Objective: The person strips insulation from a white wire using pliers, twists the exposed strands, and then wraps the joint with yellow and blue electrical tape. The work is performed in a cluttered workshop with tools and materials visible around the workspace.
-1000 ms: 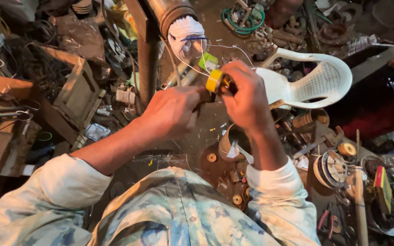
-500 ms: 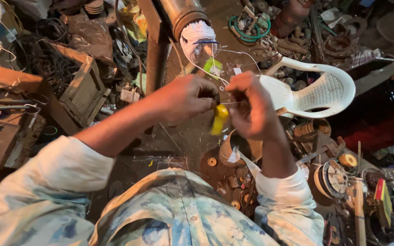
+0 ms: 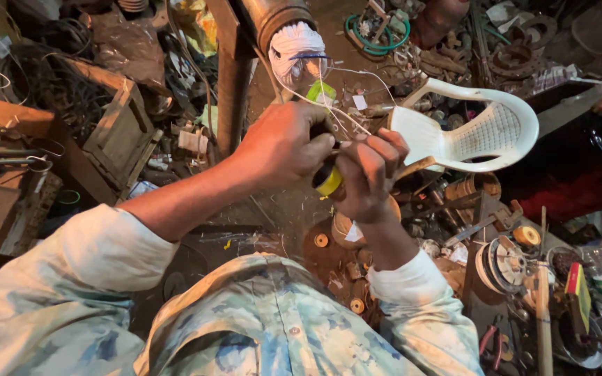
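Observation:
My left hand (image 3: 283, 146) and my right hand (image 3: 365, 174) are held close together in the middle of the view. Between them sits a small yellow and black tool (image 3: 328, 180), which looks like a roll of tape; both hands grip around it. Thin white wires (image 3: 346, 115) run from my fingers up to a cloth-wrapped cylinder end (image 3: 297, 52) on a rusty pipe. My fingers pinch the wires near the yellow piece.
A white plastic chair (image 3: 475, 136) lies tipped to the right. Wooden crates (image 3: 116, 132) and tangled cables fill the left. Coils, spools and scrap metal parts (image 3: 503, 261) crowd the lower right. A green cable coil (image 3: 377, 28) lies at the top.
Both hands have dropped lower and drawn closer together. The yellow piece went from above my fingers to below them, and is now partly covered by my right hand.

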Tool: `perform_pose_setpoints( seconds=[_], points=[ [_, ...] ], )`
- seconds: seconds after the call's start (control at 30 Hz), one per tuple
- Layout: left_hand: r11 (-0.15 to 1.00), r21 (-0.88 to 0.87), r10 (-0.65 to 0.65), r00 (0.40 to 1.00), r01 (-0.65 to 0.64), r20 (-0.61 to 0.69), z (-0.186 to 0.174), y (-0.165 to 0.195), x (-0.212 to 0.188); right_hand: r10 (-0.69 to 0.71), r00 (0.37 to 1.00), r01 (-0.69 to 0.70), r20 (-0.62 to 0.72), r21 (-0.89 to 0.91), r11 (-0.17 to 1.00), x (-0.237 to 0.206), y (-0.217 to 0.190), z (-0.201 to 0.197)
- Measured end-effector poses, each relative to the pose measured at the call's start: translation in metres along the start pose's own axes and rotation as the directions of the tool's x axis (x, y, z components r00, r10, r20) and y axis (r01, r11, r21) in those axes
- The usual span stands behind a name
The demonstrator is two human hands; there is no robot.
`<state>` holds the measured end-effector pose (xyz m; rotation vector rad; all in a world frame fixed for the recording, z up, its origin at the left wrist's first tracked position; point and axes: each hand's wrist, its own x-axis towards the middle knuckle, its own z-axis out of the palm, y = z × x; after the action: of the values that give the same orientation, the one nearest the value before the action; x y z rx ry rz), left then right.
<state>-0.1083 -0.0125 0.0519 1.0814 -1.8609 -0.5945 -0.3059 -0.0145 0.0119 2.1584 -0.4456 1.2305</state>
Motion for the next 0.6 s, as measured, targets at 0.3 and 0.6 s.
perform_pose_setpoints(
  seconds=[0.3,0.6],
  points=[
    [0.986,0.158,0.052,0.998,-0.059,0.044,0.008,0.005,-0.021,0.232,0.933,-0.314,0.275,0.308,0.898,0.032,0.012,-0.03],
    [0.844,0.44,0.339,0.941,-0.307,0.006,0.004,0.007,-0.029,0.347,0.585,-0.738,0.733,0.304,0.602,0.067,0.062,-0.001]
  ],
)
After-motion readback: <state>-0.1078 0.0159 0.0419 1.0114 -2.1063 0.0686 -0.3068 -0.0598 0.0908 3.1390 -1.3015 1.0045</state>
